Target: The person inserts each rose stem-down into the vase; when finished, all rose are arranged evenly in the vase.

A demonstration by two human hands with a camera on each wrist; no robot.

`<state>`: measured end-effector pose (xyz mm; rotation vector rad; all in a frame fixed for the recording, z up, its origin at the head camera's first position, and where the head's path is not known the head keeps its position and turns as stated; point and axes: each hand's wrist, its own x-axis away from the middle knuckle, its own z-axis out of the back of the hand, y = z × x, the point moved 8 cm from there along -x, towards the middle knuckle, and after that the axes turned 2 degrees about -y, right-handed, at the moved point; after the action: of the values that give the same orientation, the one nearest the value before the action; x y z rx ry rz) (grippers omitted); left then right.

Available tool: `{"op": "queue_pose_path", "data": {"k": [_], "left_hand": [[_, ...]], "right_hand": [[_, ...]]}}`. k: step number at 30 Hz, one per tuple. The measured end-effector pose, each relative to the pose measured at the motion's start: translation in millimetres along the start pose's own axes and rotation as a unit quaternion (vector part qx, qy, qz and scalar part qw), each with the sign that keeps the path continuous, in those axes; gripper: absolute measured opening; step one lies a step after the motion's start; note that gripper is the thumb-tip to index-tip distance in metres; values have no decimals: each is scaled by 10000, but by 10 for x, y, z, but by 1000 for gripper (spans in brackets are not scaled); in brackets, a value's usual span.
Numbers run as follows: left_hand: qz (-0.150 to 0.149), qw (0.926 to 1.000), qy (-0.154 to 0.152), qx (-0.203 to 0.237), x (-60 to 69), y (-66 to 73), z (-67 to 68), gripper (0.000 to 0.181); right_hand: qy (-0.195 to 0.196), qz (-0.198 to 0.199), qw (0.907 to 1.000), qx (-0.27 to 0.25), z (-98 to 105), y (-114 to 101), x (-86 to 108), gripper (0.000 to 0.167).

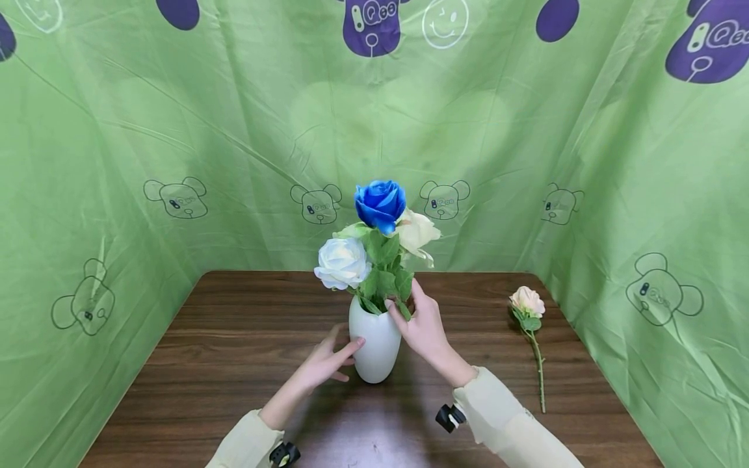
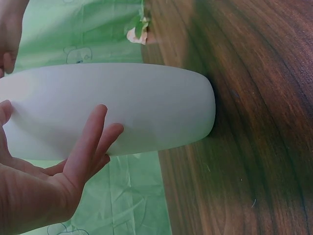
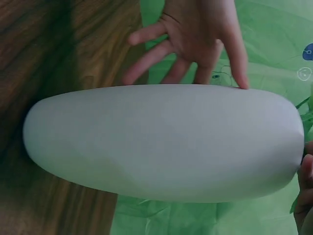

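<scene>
White and smooth, the vase (image 1: pixel 374 351) is standing on the bench (image 1: pixel 234 364) between the two hands. The left hand (image 1: pixel 320 361) is holding its fingers wide apart, its thumb touching the vase. The right hand (image 1: pixel 426 326) is touching the green leaves (image 1: pixel 385 283) at the vase's top; I cannot tell if it is pinching them. Above both hands, a blue rose (image 1: pixel 380 205), a white rose (image 1: pixel 342 262) and a cream rose (image 1: pixel 418 231) are poking out of the vase. Well to the right hand's right, a pink rose (image 1: pixel 528 302) is lying down.

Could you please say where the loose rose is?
In the head view, the loose rose lies on the table near its right edge, right of the right hand.
</scene>
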<state>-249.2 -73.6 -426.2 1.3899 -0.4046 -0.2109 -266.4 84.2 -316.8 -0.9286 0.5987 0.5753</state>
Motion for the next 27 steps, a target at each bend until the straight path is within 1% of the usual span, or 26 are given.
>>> {"op": "queue_pose_path", "data": {"k": [4,8,10,12,15,17,19,22,27], "left_hand": [[15,10000,17,-10,0,0,-5,67],[11,10000,39,-1,8,9,-7,66],[11,10000,38,12,3,2,-5,66],[-7,10000,45,23,-35,-61,8,66],[-12,10000,78,-9,-107,-188,36,67],[-23,9999,115,-34,-148,-265,53,68],[-14,9999,136,-63,-154,-280,57,68],[-18,10000,90,-15,-141,-252,51,68],[-21,10000,-29,64,-55,-74,10,66]], "right_hand": [[-188,-283,9994,-69,-5,47,59,30],[-436,-683,9956,-469,13,92,95,29],[-437,-730,9939,-700,75,-3,70,26],[-363,-661,9923,-980,141,-107,27,24],[-124,-594,9901,-1269,237,-261,-85,17],[35,-568,9890,-1368,257,-273,-162,15],[175,-541,9885,-1403,271,-303,-251,14],[206,-464,9891,-1383,258,-374,-384,14],[6,-476,9887,-1421,181,-472,-539,16]]}}
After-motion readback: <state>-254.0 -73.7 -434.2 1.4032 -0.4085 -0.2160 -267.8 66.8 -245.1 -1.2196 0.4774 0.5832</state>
